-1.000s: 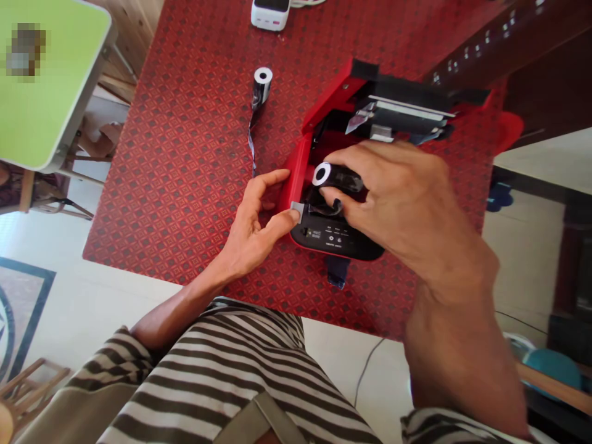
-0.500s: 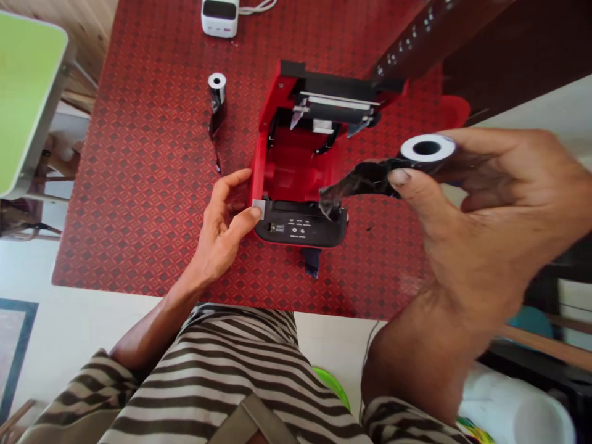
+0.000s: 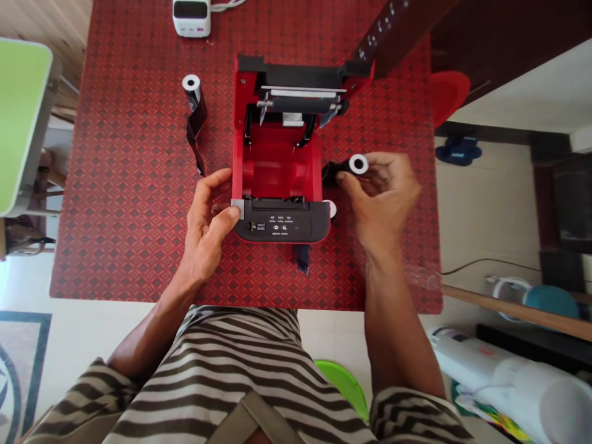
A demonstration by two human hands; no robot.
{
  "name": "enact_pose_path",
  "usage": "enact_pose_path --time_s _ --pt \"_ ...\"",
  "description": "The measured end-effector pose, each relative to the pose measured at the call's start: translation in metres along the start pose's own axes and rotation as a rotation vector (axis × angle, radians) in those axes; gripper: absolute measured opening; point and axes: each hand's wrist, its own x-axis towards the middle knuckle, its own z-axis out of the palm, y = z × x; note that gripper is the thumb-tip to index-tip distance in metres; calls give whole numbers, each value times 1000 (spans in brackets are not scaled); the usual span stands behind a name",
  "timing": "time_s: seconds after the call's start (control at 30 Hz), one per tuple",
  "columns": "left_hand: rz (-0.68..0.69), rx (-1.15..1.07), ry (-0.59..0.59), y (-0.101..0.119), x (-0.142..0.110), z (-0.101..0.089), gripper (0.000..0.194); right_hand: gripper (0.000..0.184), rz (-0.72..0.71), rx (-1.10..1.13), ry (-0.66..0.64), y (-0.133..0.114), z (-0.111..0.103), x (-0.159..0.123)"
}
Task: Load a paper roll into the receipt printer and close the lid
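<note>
A red and black label printer stands on the table with its lid raised, and its red inner bay shows no roll. My left hand grips its front left corner, thumb on the grey patch and fingers along the side. To the right of the printer, my right hand pinches a black ribbon roll with a white core. The roll's loose black end trails left toward the printer's side wall. Another white round end peeks out beside the front panel, mostly hidden.
A second black ribbon roll stands left of the printer, its strip unwound. At the back is a white device with a cable. A dark strip sticks out under the printer's front. A red plastic seat adjoins the table's right edge.
My right hand has lowered the ribbon roll away from the camera, down beside the printer's right side. The left hand keeps its grip on the corner. The view has shifted slightly.
</note>
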Motion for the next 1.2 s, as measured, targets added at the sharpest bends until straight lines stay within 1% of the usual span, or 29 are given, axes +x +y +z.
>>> enact_pose_path --time_s 0.17,0.27,0.33,0.4,0.47,0.57,0.6,0.63,0.67,0.73,0.77,0.8,0.83,0.93,1.0,1.1,1.2 --pt "-42 36 -25 4 -2 -2 60 34 -33 -71 -18 10 8 -6" --pt "-41 58 -29 7 -2 -1 62 34 -42 -107 -45 13 6 -5" --pt "-49 59 -23 9 -2 1 62 38 -35 -110 -79 12 3 -5" --pt "-74 44 -12 12 -2 2 64 44 -24 -107 -122 9 -6 -9" --pt "-94 21 -1 13 -1 3 67 51 -19 -127 -124 5 -21 -17" --pt "-100 8 -6 14 -1 3 68 44 17 -178 -93 -6 -51 -40" --pt "-96 6 -8 14 -1 4 67 41 49 -181 -124 -11 -60 -49" --pt "-91 3 -8 14 -1 4 66 43 90 -167 -199 -16 -67 -59" --pt "-87 1 -5 14 -2 4 65 49 120 -146 -268 -20 -71 -67" --pt "-88 0 7 14 -2 5 64 67 142 -96 -371 -29 -68 -80" --pt "-92 4 13 14 -2 5 64 73 141 -78 -382 -31 -62 -84" --pt "-95 12 15 14 -2 4 65 74 139 -71 -370 -33 -54 -85" --pt "-96 19 13 13 -1 4 66 68 131 -77 -341 -34 -44 -85" --pt "-81 31 -11 10 1 1 69 39 90 -135 -218 -33 -17 -80" --pt "-77 38 -29 9 1 0 68 31 84 -143 -172 -31 -8 -77" --pt "-80 45 -40 9 1 -1 69 24 90 -59 -88 -36 -10 -71" --pt "-71 39 -29 10 0 1 69 24 25 32 9 -57 -26 -60"
